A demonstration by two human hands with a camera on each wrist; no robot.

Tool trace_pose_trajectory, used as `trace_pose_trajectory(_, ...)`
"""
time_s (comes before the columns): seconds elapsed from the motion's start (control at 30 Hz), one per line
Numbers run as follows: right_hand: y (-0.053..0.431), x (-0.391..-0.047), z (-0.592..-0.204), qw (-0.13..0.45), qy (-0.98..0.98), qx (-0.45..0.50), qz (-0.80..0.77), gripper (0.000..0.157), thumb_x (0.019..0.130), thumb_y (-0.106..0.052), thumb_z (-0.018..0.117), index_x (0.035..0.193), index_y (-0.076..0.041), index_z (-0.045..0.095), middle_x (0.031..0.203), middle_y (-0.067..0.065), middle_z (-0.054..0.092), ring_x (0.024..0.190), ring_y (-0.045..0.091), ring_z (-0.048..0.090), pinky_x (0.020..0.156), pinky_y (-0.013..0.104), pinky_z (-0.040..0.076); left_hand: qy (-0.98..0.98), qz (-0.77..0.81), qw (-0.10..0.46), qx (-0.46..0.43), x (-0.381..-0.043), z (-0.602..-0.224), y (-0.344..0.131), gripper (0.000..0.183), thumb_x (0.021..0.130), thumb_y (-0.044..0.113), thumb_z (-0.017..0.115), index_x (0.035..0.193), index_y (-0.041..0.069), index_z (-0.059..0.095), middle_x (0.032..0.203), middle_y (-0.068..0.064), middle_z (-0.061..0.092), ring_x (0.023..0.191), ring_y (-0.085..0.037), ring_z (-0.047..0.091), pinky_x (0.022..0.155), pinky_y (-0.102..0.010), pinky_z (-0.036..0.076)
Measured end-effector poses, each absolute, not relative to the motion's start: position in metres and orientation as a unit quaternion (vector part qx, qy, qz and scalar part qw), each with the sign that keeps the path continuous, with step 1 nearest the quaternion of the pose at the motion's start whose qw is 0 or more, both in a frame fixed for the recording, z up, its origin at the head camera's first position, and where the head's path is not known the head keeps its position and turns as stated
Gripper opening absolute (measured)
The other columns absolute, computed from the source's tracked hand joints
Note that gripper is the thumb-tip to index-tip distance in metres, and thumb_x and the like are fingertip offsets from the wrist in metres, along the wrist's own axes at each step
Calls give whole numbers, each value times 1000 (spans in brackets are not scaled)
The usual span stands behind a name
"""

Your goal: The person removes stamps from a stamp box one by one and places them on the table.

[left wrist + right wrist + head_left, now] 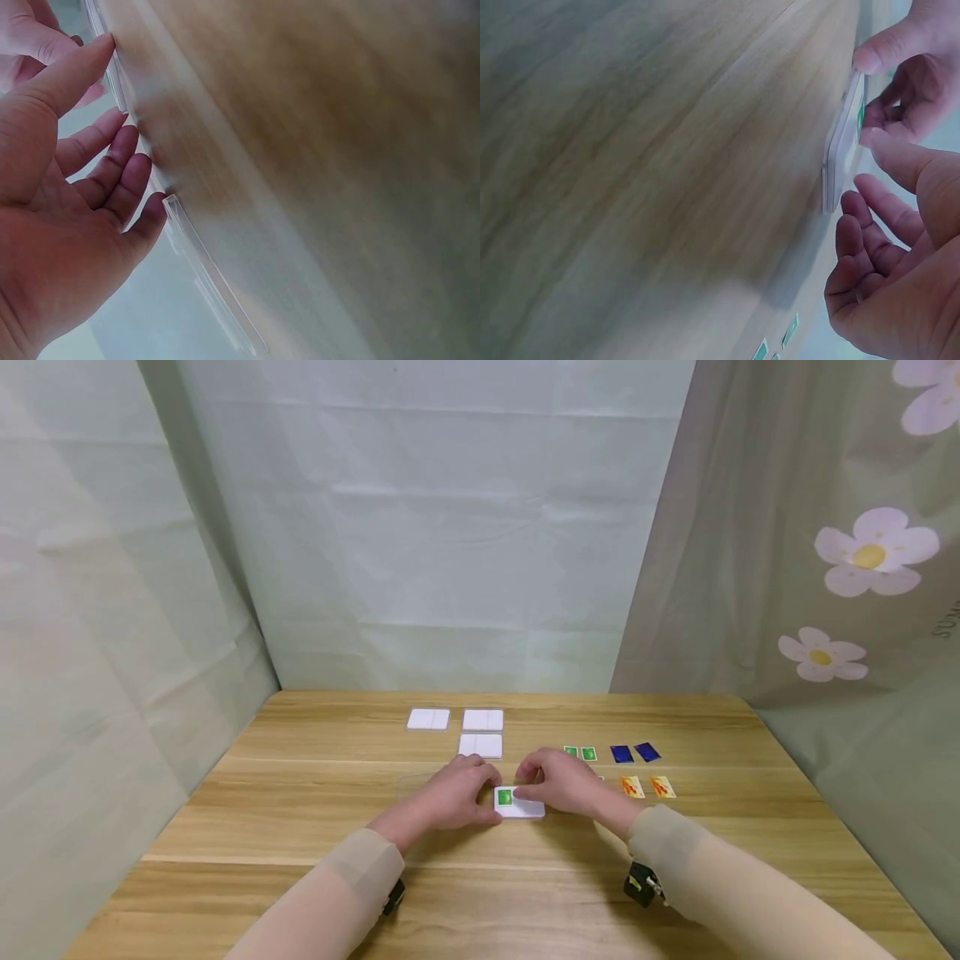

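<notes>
A white rectangular card block lies on the table between the two hands, a small green picture square on its left half. My left hand holds the block at its left end, thumb at the near corner and index finger at the far one. My right hand is over the right half; its thumb tip is right at the top face beside the green square. In the right wrist view, its other fingers are loosely bent, with a gap between thumb and index finger. A clear plastic piece lies by the left little finger.
Behind the hands are three white card blocks. To the right lie two green squares, two dark blue squares and orange-yellow squares, one partly hidden by the right hand. Cloth curtains hang beyond the wooden table.
</notes>
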State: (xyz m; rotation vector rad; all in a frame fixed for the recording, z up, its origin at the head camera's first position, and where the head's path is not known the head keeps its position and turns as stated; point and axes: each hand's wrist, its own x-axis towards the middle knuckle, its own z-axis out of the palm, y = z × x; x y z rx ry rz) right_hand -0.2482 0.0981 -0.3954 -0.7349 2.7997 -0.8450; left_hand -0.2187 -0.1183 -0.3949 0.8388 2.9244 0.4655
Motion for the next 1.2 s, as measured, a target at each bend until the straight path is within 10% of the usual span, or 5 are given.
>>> trace_pose_trajectory(1.2,91,-254,-400,84,920,-236,-300,13,87,-18,81,88,-18,67,82,-8,63,77,12,56,74,32,47,953,141,42,266,-222,-396,-119,51,83,46,82,120,14,67,122,-2,61,111,-22,51,98,-40,44)
